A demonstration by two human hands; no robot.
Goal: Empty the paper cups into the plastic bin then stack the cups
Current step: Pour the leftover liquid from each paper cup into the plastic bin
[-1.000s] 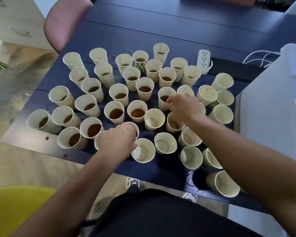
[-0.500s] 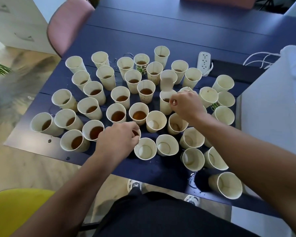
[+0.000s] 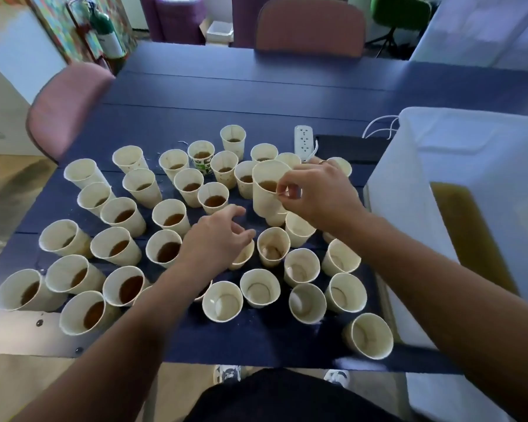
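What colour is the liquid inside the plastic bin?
Murky yellowish brown, seen in the plastic bin in the head view.

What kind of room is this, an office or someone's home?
Probably an office meeting room: a long dark blue table with upholstered chairs around it, a fire extinguisher by the wall, and a power strip on the table.

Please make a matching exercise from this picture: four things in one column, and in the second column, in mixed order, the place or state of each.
Things:
1. lifted cup
2. plastic bin
3. power strip
4. green-patterned cup

States:
A. stands on the table in the far rows, brown liquid inside
B. white, lies flat beyond the cups
C. pinched at the rim by the right hand
D. at the right, brownish liquid inside

Pairs: 1-C, 2-D, 3-B, 4-A
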